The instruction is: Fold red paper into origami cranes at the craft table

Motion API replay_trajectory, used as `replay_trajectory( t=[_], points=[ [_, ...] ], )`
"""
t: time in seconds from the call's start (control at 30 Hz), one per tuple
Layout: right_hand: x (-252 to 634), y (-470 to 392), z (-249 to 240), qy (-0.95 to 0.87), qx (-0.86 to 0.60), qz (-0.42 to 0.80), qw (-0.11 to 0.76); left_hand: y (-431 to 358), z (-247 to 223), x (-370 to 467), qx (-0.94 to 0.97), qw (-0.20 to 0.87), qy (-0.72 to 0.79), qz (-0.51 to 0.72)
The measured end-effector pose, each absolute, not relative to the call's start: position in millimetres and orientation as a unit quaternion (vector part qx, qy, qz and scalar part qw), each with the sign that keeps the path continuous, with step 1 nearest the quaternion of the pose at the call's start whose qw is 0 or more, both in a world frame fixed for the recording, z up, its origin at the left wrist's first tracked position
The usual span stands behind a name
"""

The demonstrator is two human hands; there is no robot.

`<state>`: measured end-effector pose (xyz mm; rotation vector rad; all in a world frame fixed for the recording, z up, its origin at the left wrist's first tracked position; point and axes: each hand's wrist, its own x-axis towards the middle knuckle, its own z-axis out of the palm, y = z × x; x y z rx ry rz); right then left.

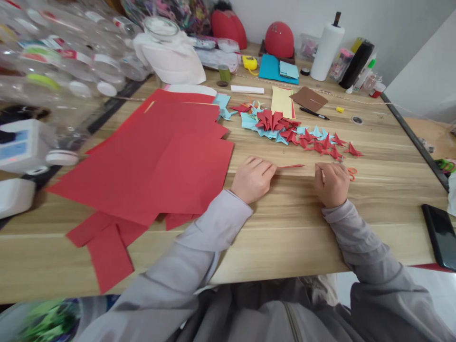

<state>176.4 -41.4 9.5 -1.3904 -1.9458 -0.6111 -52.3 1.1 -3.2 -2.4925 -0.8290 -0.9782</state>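
Your left hand (253,179) is nearly closed, with the fingers bent down together, and it seems to pinch the end of a narrow red paper piece (292,166). This piece lies low over the wooden desk (281,251), pointing from your left fingers toward the right hand (332,184), but it does not reach it. Your right hand is curled too, the fingertips turned inward; whether something thin is between them, I cannot tell.

Please be careful with the free end of the piece: it is slim and probably soft, so a strong press or a crooked pull could crease it in a wrong place, or even tear it. If your left pinch becomes loose, the piece may turn and a fold may open. Just beside your right hand are the scissors with orange handles (352,174), partly hidden; a careless move of the wrist could push them into the red folded figures (271,121) behind and flatten some points. On the other side, your left sleeve (217,225) is close to the large red sheets (142,161), so the elbow, if it swings outward, could drag or wrinkle them
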Motion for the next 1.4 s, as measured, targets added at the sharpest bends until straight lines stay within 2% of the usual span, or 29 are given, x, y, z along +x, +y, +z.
replay_trajectory(
  t=[0.3, 0.53, 0.67, 0.83, 0.97, 1.07, 1.17, 1.27, 1.4],
  points=[
    [160, -45, 0, -0.860, -0.395, -0.167, 0.276, -10, -3, -36, -0.906, 0.145, -0.240, -0.318],
    [172, -43, 5, -0.822, -0.428, -0.201, 0.317, -2, 1, -50, -0.902, 0.092, -0.289, -0.307],
    [177, -41, 7, -0.787, -0.462, -0.222, 0.344, 6, 2, -64, -0.891, 0.100, -0.325, -0.300],
    [174, -42, 5, -0.773, -0.500, -0.203, 0.334, 13, 3, -79, -0.870, 0.142, -0.361, -0.304],
    [177, -40, 3, -0.736, -0.533, -0.214, 0.358, 14, 2, -87, -0.835, 0.109, -0.433, -0.321],
    [175, -41, 5, -0.728, -0.526, -0.224, 0.379, 7, 2, -78, -0.776, -0.018, -0.496, -0.389],
    [166, -48, 8, -0.768, -0.471, -0.228, 0.369, -7, 3, -55, -0.680, -0.275, -0.513, -0.447],
    [155, -57, 10, -0.825, -0.381, -0.211, 0.360, -19, 6, -33, -0.536, -0.545, -0.478, -0.432],
    [148, -64, 10, -0.866, -0.322, -0.193, 0.332, -21, 8, -25, -0.412, -0.645, -0.466, -0.445]
  ],
)
